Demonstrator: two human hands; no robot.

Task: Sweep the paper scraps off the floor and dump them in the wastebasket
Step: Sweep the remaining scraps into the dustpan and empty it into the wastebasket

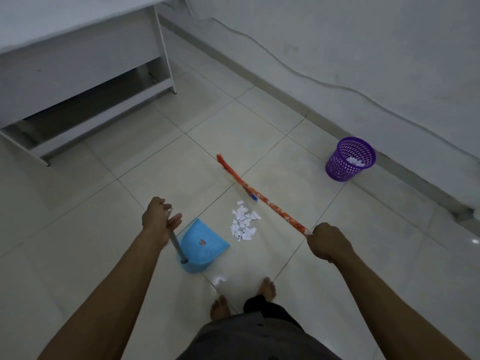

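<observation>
So here's where we're at: our left hand (pixel 158 216), left of centre in the frame, is wrapped loosely round the top of the grey pole (pixel 176 242) on the blue dustpan (pixel 205 242), with a couple of fingertips poking out. The pan sits on the tiled floor (pixel 130 178) with its open mouth facing the paper scraps (pixel 244 224). Those are bunched in a small white pile just right of the pan, pretty much dead centre. Our right hand (pixel 328 242), lower right of centre, is fisted tight round the end of the orange patterned broom (pixel 270 203). The stick runs up and left past the pile to the orange bristles (pixel 226 165), which are blurry, so we can't tell if they touch the floor. The purple mesh wastebasket (pixel 349 162) stands upright at the right by the wall (pixel 363 35), well apart from the pile, with some white paper inside. There's a white desk (pixel 65 61) upper left, and our bare feet (pixel 268 287) at the bottom.
</observation>
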